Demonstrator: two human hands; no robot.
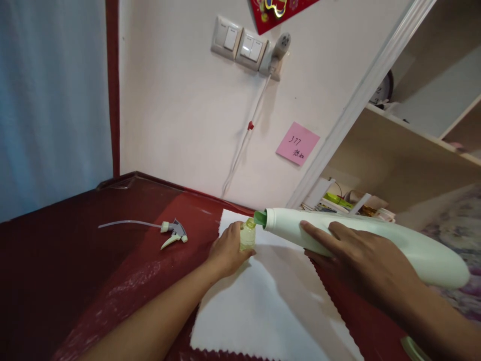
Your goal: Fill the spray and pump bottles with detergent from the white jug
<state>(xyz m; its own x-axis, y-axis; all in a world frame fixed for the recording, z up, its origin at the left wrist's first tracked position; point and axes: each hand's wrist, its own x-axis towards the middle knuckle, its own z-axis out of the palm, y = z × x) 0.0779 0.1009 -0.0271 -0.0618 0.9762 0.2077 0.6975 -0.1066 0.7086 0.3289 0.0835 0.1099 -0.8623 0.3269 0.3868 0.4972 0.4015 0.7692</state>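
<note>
Head view: red table (pixel 75 281) bears white cloth (pixel 270 311). Right hand (pixel 361 260), fingers wrapped, holds white bottle (pixel 413 245) tipped sideways, green spout over small bottle (pixel 247 235) gripped upright by left hand (pixel 227 253). Spray trigger head (pixel 173 233) lies well left.

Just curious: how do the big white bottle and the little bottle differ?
The big white bottle is opaque and tipped sideways in the right hand; the small bottle is clear yellowish and upright in the left hand. The big one is far larger. Both are open-necked.
</note>
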